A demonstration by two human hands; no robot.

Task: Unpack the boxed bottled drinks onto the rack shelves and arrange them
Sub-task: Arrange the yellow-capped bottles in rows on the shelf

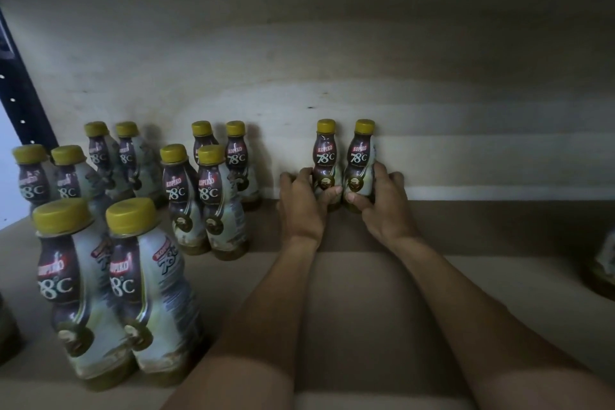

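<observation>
Left hand grips one bottle, right hand grips the bottle beside it, both upright, touching, at shelf back.

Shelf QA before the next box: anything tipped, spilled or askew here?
Nothing stands out. The bottles stand upright in pairs, caps on, no spill on the shelf. The left hand and right hand each grip one of the back pair.

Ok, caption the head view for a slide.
Two upright bottles held by left hand and right hand at the shelf back, beside other pairs.
</observation>
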